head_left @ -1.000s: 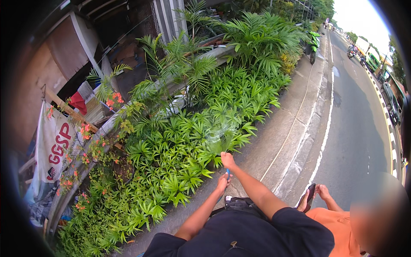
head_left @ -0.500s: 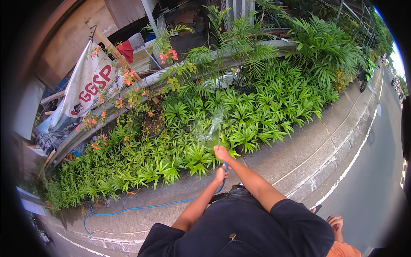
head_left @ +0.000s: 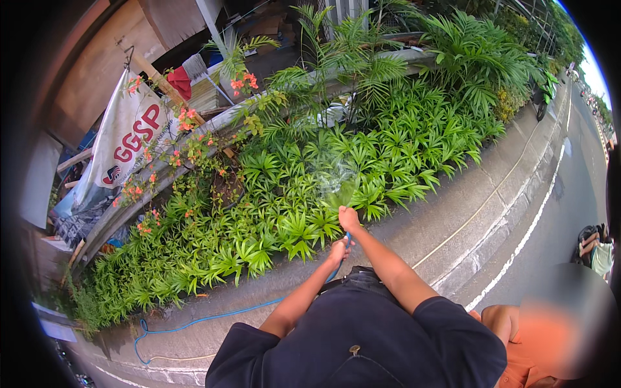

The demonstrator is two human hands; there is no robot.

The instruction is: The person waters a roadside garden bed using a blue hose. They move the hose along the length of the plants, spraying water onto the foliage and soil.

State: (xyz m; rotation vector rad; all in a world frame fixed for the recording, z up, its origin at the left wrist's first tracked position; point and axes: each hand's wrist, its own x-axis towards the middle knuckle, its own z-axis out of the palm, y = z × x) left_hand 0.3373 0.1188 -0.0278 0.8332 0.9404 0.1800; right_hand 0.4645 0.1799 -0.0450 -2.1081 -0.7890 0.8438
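Blue hose (head_left: 348,240) up front, folks, running between your two fists over the pavement edge, with more of it trailing away along the ground to your left! Your right hand (head_left: 349,218) is closed round its forward end, hiding the tip, and your left hand (head_left: 339,249) wraps it just behind. Out fans the spray of water (head_left: 337,180), straight over the leafy bed (head_left: 278,213). Beyond that, a curved rail (head_left: 103,239) bars the far side, orange flowers (head_left: 187,118) spilling across it. Over on the left hangs a pale banner (head_left: 132,139), a red cloth (head_left: 179,82) near its top. Feathery palms (head_left: 479,55) crowd the far right, near a parked green motorbike (head_left: 547,94). And close by your right side, a person in an orange shirt (head_left: 521,365)!

Now the changes: against half a second ago, your hands sit slightly farther right and higher in view, and the spray spreads broader. That orange-clad neighbour shows far more now, the dark phone edge gone from sight. And look right: a rider (head_left: 590,246) has appeared on the road (head_left: 559,207)!
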